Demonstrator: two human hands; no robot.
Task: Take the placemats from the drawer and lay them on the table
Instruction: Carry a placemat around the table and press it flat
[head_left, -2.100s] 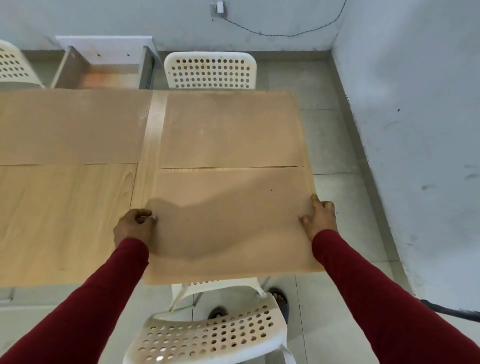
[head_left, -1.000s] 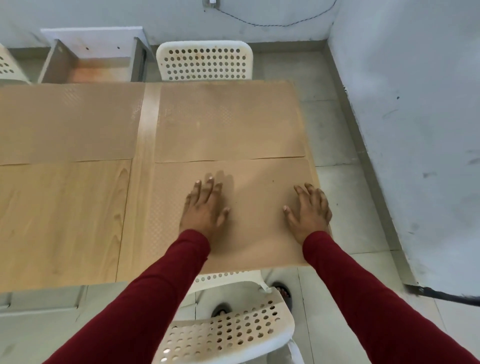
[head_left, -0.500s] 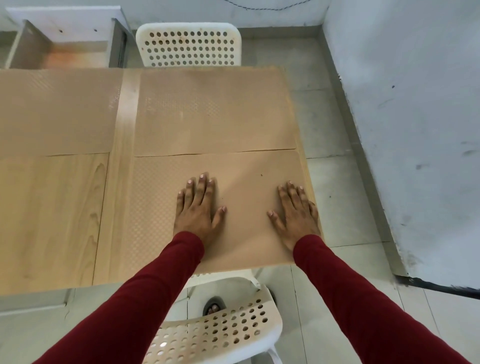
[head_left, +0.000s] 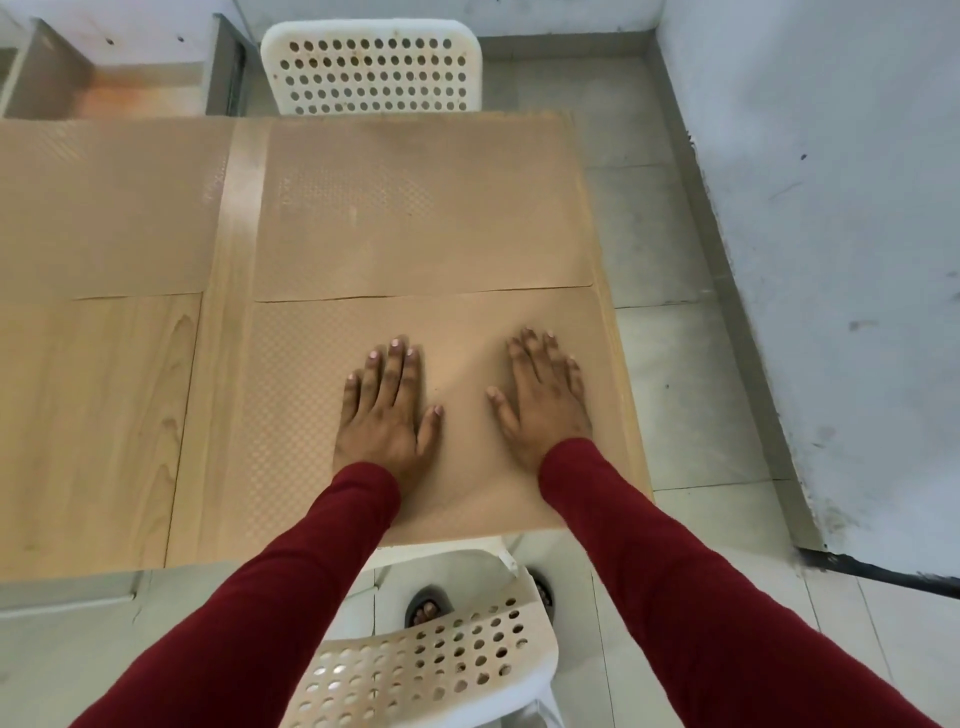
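Note:
Three tan textured placemats lie flat on the pale wooden table (head_left: 93, 415). The near right placemat (head_left: 291, 374) is under both my palms. My left hand (head_left: 387, 410) rests flat on its middle with fingers spread. My right hand (head_left: 543, 400) presses flat near its right edge, holding nothing. A second placemat (head_left: 415, 208) lies just beyond it, and a third placemat (head_left: 104, 208) covers the far left. The open drawer (head_left: 130, 88) of a cabinet shows past the table's far edge.
A white perforated chair (head_left: 374, 67) stands at the table's far side, and another white chair (head_left: 431, 670) is right below me at the near edge. A white wall (head_left: 831, 208) runs close along the right, with tiled floor between.
My hands let go of the near placemat's side edges and moved onto its top, palms flat. The mat now lies fully on the table. My view tilted further down.

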